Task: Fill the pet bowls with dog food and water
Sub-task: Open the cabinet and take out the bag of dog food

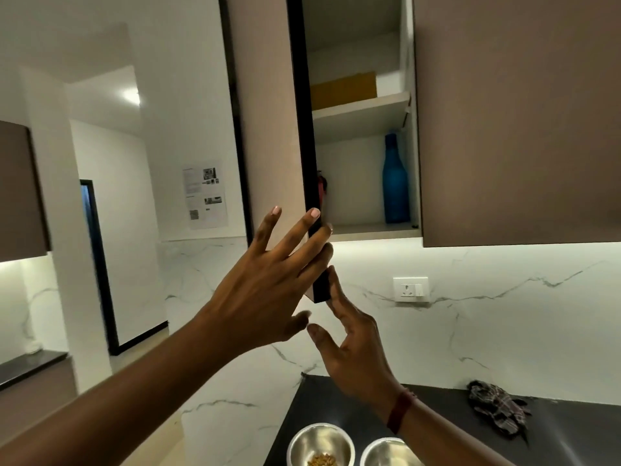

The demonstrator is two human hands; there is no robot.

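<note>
The left bowl point(302, 443) on the counter point(443, 422) holds kibble and the right bowl point(386, 454) looks dry, so we judge water comes next. Our left grip point(268, 284) lies spread on the cupboard door point(268, 129). The right grip point(356, 351), fingers straight, touches its lower corner. Next we reach the blue bottle point(396, 183) inside.

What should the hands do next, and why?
Probably swing the cabinet door wider so the blue bottle can be reached. The left hand and right hand touch the door's edge. One bowl has food; the other bowl looks empty, so water seems next.
</note>
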